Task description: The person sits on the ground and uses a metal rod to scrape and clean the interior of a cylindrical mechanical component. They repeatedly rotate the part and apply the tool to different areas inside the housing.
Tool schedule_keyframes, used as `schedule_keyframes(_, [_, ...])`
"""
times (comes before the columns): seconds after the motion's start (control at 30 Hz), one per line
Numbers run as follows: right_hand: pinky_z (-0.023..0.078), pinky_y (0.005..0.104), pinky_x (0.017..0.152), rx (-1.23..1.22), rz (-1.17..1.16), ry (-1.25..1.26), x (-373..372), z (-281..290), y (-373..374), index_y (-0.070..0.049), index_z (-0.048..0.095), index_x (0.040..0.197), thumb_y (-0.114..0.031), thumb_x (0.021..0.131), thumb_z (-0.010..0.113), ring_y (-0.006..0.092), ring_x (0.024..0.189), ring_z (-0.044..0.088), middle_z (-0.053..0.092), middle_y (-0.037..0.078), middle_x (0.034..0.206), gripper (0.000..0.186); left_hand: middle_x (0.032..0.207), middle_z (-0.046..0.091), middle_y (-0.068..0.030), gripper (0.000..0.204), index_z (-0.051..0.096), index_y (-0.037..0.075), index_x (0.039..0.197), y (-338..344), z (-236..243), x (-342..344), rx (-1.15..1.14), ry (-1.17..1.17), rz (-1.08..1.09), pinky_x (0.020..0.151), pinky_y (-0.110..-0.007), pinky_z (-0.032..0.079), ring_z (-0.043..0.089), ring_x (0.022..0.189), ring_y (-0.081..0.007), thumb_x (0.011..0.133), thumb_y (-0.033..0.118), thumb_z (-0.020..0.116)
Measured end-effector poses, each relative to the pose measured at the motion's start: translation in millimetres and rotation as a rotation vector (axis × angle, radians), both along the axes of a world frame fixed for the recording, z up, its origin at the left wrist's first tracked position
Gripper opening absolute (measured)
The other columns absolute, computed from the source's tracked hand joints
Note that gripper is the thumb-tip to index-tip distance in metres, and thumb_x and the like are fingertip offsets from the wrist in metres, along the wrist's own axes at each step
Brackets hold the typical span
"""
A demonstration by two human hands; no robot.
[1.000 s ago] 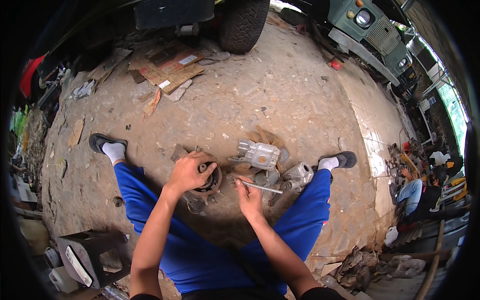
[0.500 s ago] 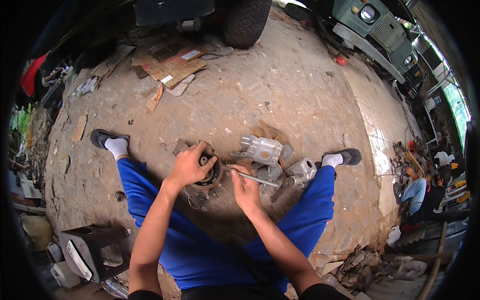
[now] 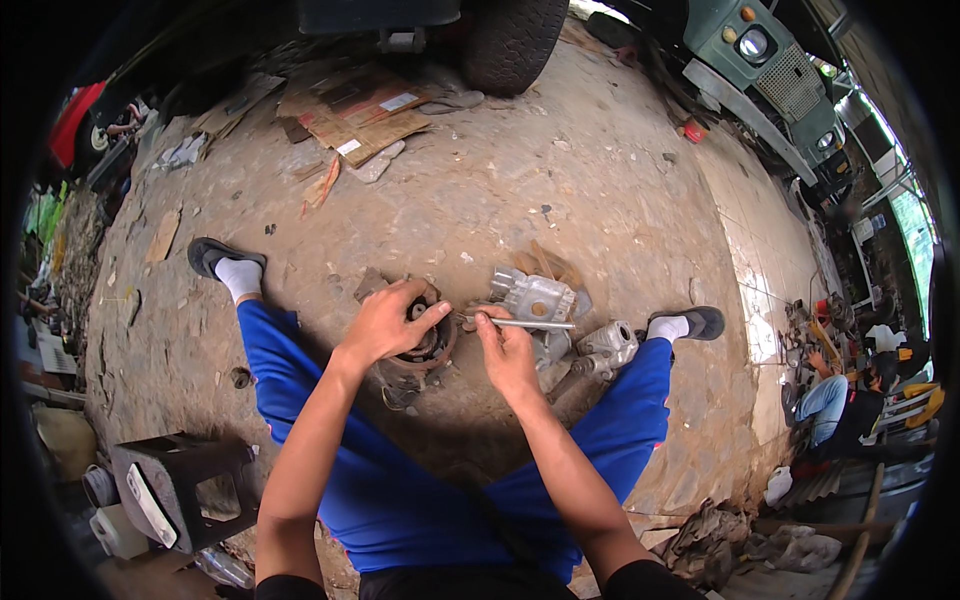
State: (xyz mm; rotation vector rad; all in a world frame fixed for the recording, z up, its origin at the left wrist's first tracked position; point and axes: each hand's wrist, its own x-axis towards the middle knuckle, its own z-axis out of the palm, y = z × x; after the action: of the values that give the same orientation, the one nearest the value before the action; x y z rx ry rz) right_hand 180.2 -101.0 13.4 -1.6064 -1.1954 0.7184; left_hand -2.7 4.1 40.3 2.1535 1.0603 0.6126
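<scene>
My left hand rests over the top of a rusty round metal housing on the floor between my legs, fingers curled on its upper rim, thumb beside the dark centre. My right hand grips a silver metal rod, held nearly level just right of the housing; its left end is too small to make out. Behind the rod lies a pale cast metal part, and to its right a cylindrical grey metal part lies by my right leg.
Cardboard sheets lie ahead below a vehicle tyre. A green vehicle stands at upper right. A dark plastic stool is at lower left. Another person sits at the right among clutter, near crumpled rags.
My right hand has risen, and the rod in it has moved up and swung closer to level. My left hand stays on the housing; the whole view has shifted slightly.
</scene>
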Motion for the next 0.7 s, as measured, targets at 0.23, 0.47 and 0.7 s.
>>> schedule_keyframes(0.23, [0.053, 0.0316, 0.079, 0.044, -0.098, 0.093, 9.3, -13.3, 4.5, 0.000, 0.068, 0.112, -0.022, 0.105, 0.057, 0.0151, 0.089, 0.070, 0.074, 0.012, 0.096, 0.026, 0.101, 0.071, -0.0164, 0.038, 0.072, 0.004, 0.100, -0.6, -5.6, 7.4, -0.031, -0.064, -0.063, 0.089, -0.046, 0.052, 0.065, 0.102, -0.0367, 0.096, 0.041, 0.062])
schedule_keyframes(0.47, [0.054, 0.0349, 0.082, -0.084, -0.010, -0.023, -0.7, 4.9, -10.5, -0.002, 0.068, 0.115, -0.022, 0.104, 0.058, 0.0220, 0.090, 0.072, 0.074, 0.014, 0.097, 0.025, 0.104, 0.068, -0.0194, 0.032, 0.069, 0.006, 0.108, -1.2, -7.0, 13.1, -0.043, -0.028, -0.063, 0.089, -0.048, 0.050, 0.064, 0.102, -0.0412, 0.097, 0.034, 0.060])
schedule_keyframes(0.7, [0.054, 0.0351, 0.082, 0.011, 0.075, -0.043, 0.8, -3.1, -16.3, -0.002, 0.068, 0.116, -0.022, 0.104, 0.058, 0.0218, 0.092, 0.072, 0.074, 0.014, 0.098, 0.025, 0.104, 0.070, -0.0213, 0.035, 0.071, 0.004, 0.106, 2.1, -13.5, 8.9, -0.045, -0.069, -0.008, 0.088, -0.048, 0.051, 0.065, 0.101, -0.0421, 0.094, 0.036, 0.063])
